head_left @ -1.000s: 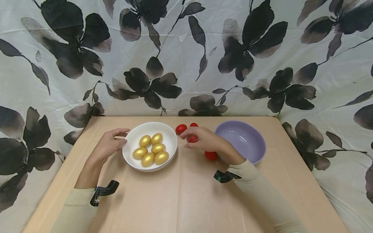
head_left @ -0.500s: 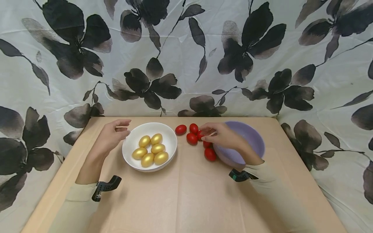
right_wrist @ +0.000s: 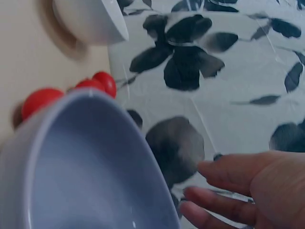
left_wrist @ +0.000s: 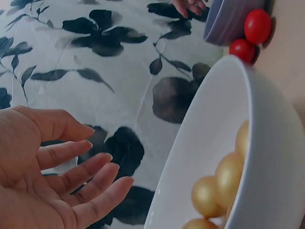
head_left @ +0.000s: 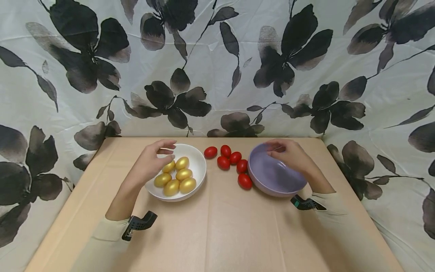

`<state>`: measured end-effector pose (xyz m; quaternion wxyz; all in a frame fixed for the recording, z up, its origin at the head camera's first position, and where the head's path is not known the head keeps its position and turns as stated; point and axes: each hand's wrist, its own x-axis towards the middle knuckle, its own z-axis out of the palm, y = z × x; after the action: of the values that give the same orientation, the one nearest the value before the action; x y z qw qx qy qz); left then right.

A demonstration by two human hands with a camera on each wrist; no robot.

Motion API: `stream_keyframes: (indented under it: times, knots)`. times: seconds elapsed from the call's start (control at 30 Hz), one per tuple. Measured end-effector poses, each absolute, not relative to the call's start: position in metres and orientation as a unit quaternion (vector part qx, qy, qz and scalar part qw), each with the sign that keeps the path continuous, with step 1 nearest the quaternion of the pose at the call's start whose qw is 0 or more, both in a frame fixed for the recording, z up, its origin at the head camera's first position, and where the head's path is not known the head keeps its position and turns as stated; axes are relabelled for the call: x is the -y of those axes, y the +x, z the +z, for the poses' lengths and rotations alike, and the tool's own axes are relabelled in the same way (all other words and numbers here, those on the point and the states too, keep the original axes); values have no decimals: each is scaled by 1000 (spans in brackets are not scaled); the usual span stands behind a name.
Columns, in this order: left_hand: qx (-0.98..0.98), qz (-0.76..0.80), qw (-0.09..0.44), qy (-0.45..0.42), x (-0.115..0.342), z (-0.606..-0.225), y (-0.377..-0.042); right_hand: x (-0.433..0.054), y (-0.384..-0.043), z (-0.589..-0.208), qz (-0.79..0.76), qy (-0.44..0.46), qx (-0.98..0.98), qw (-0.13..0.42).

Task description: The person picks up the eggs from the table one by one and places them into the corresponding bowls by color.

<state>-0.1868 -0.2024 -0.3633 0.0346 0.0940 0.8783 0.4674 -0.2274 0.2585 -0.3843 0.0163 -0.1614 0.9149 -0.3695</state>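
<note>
A white bowl (head_left: 200,177) holding several gold eggs (head_left: 184,174) stands left of centre. My left hand (head_left: 151,162) hovers over its left side, fingers loosely bent and holding nothing; the left wrist view shows the bare palm and spread fingers beside the bowl (left_wrist: 267,124). To the right sits a purple bowl (head_left: 278,177) with nothing inside. My right hand (head_left: 289,153) is above its far right part, its fingers relaxed with nothing between them, as the right wrist view also shows. Between the bowls lie several red egg-shaped pieces (head_left: 223,163), the nearest ones close against the purple bowl.
The light wooden table (head_left: 207,234) ends at the back against a white cloth (head_left: 224,68) with dark flowers. A black strap with a camera mount (head_left: 139,223) sits on the left wrist, and a similar black mount (head_left: 307,203) on the right.
My right hand has moved right, from above the red pieces to over the purple bowl. My left hand has shifted right, from beside the white bowl to over its edge.
</note>
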Motion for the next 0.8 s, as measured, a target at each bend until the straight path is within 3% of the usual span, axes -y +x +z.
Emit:
stream_keyframes:
  times: [0.17,0.4,0.57,0.8]
  knots:
    - [-862,487,47,135,180,-367,-186,-285,-229,-386,-352,-104,-930,-6]
    - [-849,494,65,176,148,-374,-181,-318,-231,-397,-361,-112,-925,-34]
    - [-840,502,82,189,129,-381,-177,-337,-232,-405,-392,-128,-911,-24]
    - [-825,515,114,204,103,-394,-170,-359,-225,-417,-399,-125,-908,33]
